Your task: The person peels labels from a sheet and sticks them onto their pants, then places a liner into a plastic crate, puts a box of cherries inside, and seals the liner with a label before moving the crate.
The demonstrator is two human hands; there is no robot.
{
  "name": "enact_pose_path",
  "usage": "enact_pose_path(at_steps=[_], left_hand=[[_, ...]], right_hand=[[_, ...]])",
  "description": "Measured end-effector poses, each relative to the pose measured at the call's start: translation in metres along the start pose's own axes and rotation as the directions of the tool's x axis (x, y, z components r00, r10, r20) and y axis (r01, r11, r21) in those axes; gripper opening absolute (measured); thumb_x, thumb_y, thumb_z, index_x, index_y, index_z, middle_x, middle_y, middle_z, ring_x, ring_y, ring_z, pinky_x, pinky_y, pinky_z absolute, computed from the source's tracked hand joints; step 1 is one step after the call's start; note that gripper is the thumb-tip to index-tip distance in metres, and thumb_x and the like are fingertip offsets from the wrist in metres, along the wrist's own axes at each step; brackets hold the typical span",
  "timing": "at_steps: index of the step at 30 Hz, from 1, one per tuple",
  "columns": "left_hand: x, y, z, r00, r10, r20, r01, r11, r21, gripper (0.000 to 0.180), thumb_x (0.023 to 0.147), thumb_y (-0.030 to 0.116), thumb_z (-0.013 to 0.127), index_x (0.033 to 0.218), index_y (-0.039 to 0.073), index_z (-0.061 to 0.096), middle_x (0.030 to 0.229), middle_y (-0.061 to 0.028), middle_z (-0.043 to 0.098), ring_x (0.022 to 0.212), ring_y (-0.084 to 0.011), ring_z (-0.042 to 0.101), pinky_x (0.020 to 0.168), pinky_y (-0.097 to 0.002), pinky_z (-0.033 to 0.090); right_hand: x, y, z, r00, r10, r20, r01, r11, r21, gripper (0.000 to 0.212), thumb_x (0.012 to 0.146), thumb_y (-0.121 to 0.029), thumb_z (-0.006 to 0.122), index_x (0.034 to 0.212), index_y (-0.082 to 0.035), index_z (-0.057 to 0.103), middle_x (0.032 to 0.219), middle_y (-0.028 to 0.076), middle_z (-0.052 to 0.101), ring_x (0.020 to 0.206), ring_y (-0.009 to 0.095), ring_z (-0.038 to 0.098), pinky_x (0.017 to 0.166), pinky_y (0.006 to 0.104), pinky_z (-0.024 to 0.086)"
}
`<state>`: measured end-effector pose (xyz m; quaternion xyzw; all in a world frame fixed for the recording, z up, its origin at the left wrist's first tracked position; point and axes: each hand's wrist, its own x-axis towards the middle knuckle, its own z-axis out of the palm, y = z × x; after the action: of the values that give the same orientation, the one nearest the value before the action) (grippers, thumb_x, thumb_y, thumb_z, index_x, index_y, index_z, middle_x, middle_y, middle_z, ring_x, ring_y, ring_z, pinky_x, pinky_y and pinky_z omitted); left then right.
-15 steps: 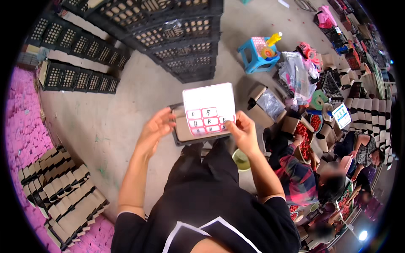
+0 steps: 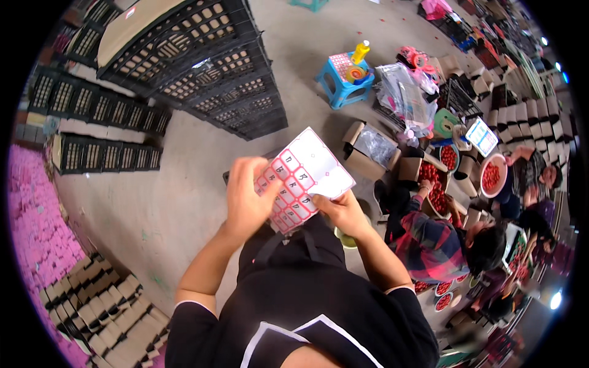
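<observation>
A white sheet of stickers (image 2: 313,156) with rows of red-bordered labels, each hand-marked in black, is tilted in front of my body. My right hand (image 2: 343,214) grips its lower right edge, thumb on top. Over the sheet's left side is my left hand (image 2: 248,199), its fingers bent and its thumb across the labels. Whatever lies between those fingertips is too small to make out. Beneath the sheet, a dark crate edge (image 2: 227,177) shows just left of my left hand; the rest of it is hidden.
Tall stacked black crates (image 2: 215,80) stand ahead on the left. A blue stool (image 2: 340,86) holds a yellow bottle (image 2: 361,52). An open cardboard box (image 2: 362,156) lies to the right, near a co-worker in a plaid shirt (image 2: 429,242) beside red fruit (image 2: 435,190). A green bucket (image 2: 348,240) sits by my legs.
The sticker sheet has turned to a slant, showing more label rows. My left hand has moved from beside it onto its left part, fingers curling in. My right hand keeps its grip.
</observation>
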<state>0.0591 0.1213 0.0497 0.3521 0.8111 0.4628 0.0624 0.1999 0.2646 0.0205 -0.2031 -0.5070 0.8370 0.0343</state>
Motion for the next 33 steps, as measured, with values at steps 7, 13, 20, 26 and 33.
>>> enact_pose_path(at_steps=[7,13,20,26,33], left_hand=[[-0.011,-0.033,-0.027,0.894,0.415,0.171,-0.418,0.908,-0.019,0.031,0.067,0.013,0.077,0.094,0.005,0.065,0.088,-0.0074,0.060,0.080,-0.0257,0.058,0.070,-0.0346,0.047],[-0.034,-0.095,-0.081,0.826,0.476,0.304,-0.440,0.879,-0.182,0.027,0.064,0.004,0.076,0.090,0.003,0.068,0.090,-0.0093,0.064,0.082,-0.0287,0.060,0.072,-0.0365,0.049],[-0.074,-0.118,-0.114,0.687,0.404,0.604,-0.197,0.904,-0.380,0.022,0.071,0.001,0.072,0.093,0.000,0.070,0.091,-0.0139,0.067,0.085,-0.0308,0.062,0.076,-0.0375,0.049],[-0.100,-0.131,-0.116,0.613,0.448,0.651,-0.185,0.882,-0.433,0.017,0.072,-0.001,0.071,0.088,0.001,0.072,0.085,-0.0131,0.069,0.082,-0.0279,0.063,0.075,-0.0351,0.050],[-0.135,-0.117,-0.115,0.543,0.420,0.727,-0.120,0.896,-0.428,0.011,0.075,0.001,0.069,0.086,0.001,0.071,0.084,-0.0123,0.069,0.079,-0.0269,0.064,0.073,-0.0338,0.050]], right_hand=[[-0.005,0.045,0.073,0.983,-0.155,-0.098,0.160,0.986,0.051,0.023,0.093,-0.008,0.056,0.115,-0.001,0.058,0.102,0.004,0.064,0.092,0.012,0.061,0.079,0.0284,0.049],[-0.004,0.115,0.172,0.865,-0.238,-0.442,0.224,0.971,-0.086,0.023,0.095,-0.015,0.057,0.112,0.000,0.059,0.102,0.005,0.064,0.090,0.010,0.058,0.081,0.0294,0.049],[-0.046,0.145,0.230,0.769,-0.344,-0.539,0.051,0.873,-0.485,0.027,0.082,-0.007,0.065,0.108,0.000,0.060,0.105,0.018,0.063,0.096,0.032,0.062,0.085,0.0385,0.050],[-0.069,0.166,0.259,0.725,-0.362,-0.586,0.136,0.909,-0.393,0.025,0.086,-0.005,0.059,0.111,-0.001,0.060,0.103,0.017,0.064,0.093,0.030,0.063,0.086,0.0364,0.049],[-0.106,0.199,0.276,0.586,-0.361,-0.725,0.097,0.920,-0.380,0.014,0.088,-0.013,0.061,0.097,-0.003,0.065,0.092,0.021,0.064,0.084,0.033,0.064,0.076,0.0388,0.050]])
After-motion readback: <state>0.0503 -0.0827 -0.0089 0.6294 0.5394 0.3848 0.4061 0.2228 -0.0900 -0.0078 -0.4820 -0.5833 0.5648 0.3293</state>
